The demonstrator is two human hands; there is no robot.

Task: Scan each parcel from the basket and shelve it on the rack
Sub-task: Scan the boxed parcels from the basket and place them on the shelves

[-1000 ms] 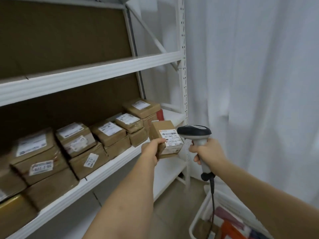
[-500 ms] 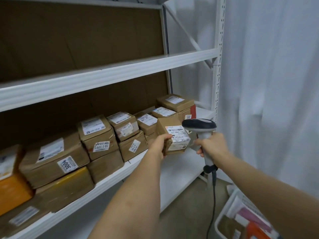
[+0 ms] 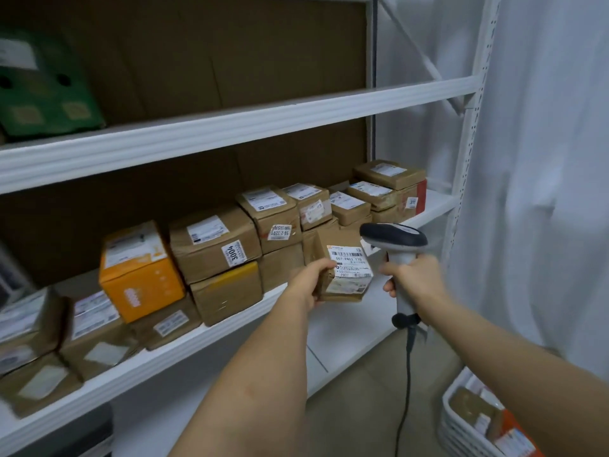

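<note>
Before the rack [image 3: 250,117], right of centre, a small parcel [image 3: 342,268] is gripped by the left hand [image 3: 311,282], label turned up, while the scanner [image 3: 393,240] is clasped by the right hand [image 3: 417,278]. For a clean read, the barcode should be squared to the scanner head and held steady. At lower right, more parcels are seen in the basket [image 3: 453,420].

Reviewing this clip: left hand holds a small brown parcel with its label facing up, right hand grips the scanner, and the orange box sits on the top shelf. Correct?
Not quite. In the head view the orange box sits on the middle shelf among the brown parcels, not the top one. The left hand does hold the small parcel, and the right hand grips the scanner.
</note>
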